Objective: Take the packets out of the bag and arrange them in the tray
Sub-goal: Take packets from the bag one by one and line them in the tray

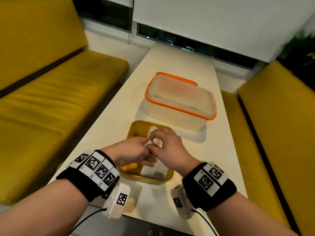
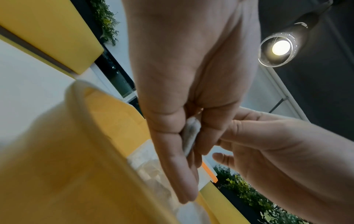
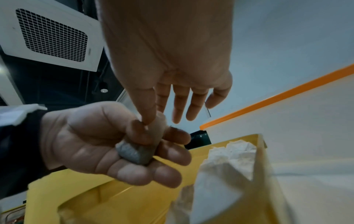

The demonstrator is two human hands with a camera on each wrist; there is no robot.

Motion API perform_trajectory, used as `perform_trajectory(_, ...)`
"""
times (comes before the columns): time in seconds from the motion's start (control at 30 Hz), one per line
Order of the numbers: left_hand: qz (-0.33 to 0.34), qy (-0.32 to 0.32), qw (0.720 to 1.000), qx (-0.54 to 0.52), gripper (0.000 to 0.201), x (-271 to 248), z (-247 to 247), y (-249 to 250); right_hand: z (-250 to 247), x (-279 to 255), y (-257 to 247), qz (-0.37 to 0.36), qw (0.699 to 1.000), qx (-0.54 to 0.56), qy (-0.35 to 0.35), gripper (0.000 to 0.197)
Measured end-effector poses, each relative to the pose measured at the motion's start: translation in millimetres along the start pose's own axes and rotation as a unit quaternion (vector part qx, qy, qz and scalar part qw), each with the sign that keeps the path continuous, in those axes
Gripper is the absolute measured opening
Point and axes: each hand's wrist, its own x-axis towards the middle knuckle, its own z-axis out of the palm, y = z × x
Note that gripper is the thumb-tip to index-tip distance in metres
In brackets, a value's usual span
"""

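Observation:
A shallow yellow tray [image 1: 132,126] sits on the white table [image 1: 170,65] in front of me. Both hands meet just above it around one small white packet [image 1: 156,142]. My left hand [image 1: 136,149] pinches the packet [image 2: 189,136] between thumb and fingers and cradles its grey lower end [image 3: 136,153]. My right hand [image 1: 168,145] pinches the packet's top with thumb and forefinger, its other fingers [image 3: 180,106] spread straight. More white packets [image 1: 153,171] lie along the tray's right side [image 3: 229,159]. I cannot pick out a bag.
A clear plastic container [image 1: 180,106] with an orange rim stands on the table just beyond the tray. Yellow bench seats [image 1: 51,108] run along both sides of the narrow table. A window with white blinds [image 1: 204,17] closes off the far end.

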Motion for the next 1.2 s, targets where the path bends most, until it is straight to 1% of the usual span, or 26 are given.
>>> perform_trajectory(0.07, -0.001, -0.020, 1.000, 0.009, 0.039, -0.5, -1.3, -0.9, -4.2, -2.3, 2.2, -0.011, 0.999, 0.040, 0.012, 0.007)
perform_trajectory(0.13, 0.010, -0.027, 0.998, 0.061, 0.041, -4.0, -3.5, 0.9, -11.4, -6.5, 5.9, -0.004, 0.997, 0.079, 0.011, 0.005)
perform_trajectory(0.17, 0.015, -0.020, 0.995, 0.094, 0.043, -4.7, -4.9, 2.2, -15.5, -8.6, 8.5, 0.004, 0.997, 0.076, 0.001, 0.005)
perform_trajectory(0.2, 0.020, -0.006, 0.992, 0.122, 0.046, -5.1, -6.5, 2.9, -18.7, -10.1, 11.3, 0.011, 0.999, 0.048, -0.018, 0.006)
perform_trajectory(0.27, 0.023, 0.031, 0.988, 0.151, 0.049, -4.7, -9.2, 3.1, -20.8, -12.2, 14.9, 0.024, 0.994, -0.047, -0.095, 0.010)
perform_trajectory(0.33, 0.021, 0.051, 0.987, 0.152, 0.045, -2.8, -9.5, 2.6, -14.3, -13.6, 15.1, 0.025, 0.972, -0.159, -0.171, 0.015)
perform_trajectory(0.37, 0.019, 0.054, 0.988, 0.147, 0.042, -2.0, -8.7, 2.7, -8.6, -15.2, 14.4, 0.014, 0.958, -0.214, -0.192, 0.016)
perform_trajectory(0.43, 0.016, 0.055, 0.989, 0.133, 0.039, -1.4, -7.0, 3.0, 3.7, -19.0, 11.8, -0.025, 0.928, -0.310, -0.206, 0.015)
perform_trajectory(0.47, 0.017, 0.056, 0.990, 0.129, 0.038, -1.5, -6.6, 3.1, 8.7, -20.7, 10.0, -0.037, 0.919, -0.333, -0.209, 0.014)
perform_trajectory(0.57, 0.020, 0.061, 0.991, 0.120, 0.034, 0.4, -9.5, 1.8, 15.8, -21.3, 7.9, -0.035, 0.915, -0.338, -0.219, 0.018)
perform_trajectory(0.7, 0.021, 0.072, 0.991, 0.107, 0.030, 4.3, -12.2, 0.9, 15.8, -18.1, 9.3, -0.023, 0.926, -0.329, -0.185, 0.020)
perform_trajectory(0.8, 0.023, 0.094, 0.988, 0.118, 0.030, 6.3, -10.5, 1.9, 10.5, -23.3, 10.3, 0.000, 0.948, -0.280, -0.149, 0.027)
perform_trajectory(0.87, 0.030, 0.115, 0.986, 0.117, 0.029, 8.4, -8.7, 2.7, -3.0, -30.8, 18.8, 0.028, 0.975, -0.205, -0.076, 0.024)
perform_trajectory(0.93, 0.037, 0.133, 0.983, 0.117, 0.026, 9.8, -6.2, 5.3, -23.8, -41.8, 37.2, 0.085, 0.989, -0.120, 0.013, 0.017)
perform_trajectory(0.97, 0.043, 0.140, 0.982, 0.121, 0.025, 10.2, -4.1, 7.6, -35.6, -48.3, 49.4, 0.119, 0.988, -0.089, 0.044, 0.012)
perform_trajectory(1.03, 0.058, 0.142, 0.978, 0.143, 0.022, 12.7, 3.5, 12.9, -55.8, -66.0, 77.7, 0.187, 0.978, -0.045, 0.080, 0.005)
perform_trajectory(1.1, 0.077, 0.133, 0.971, 0.181, 0.019, 17.9, 14.5, 19.0, -67.7, -85.6, 105.5, 0.242, 0.965, -0.020, 0.098, 0.006)
perform_trajectory(1.13, 0.087, 0.129, 0.967, 0.202, 0.019, 20.7, 20.7, 21.6, -69.4, -94.1, 116.1, 0.268, 0.959, -0.015, 0.091, 0.010)
perform_trajectory(1.2, 0.109, 0.125, 0.953, 0.255, 0.019, 30.5, 37.9, 27.4, -66.6, -110.7, 131.5, 0.325, 0.945, -0.022, 0.041, 0.027)
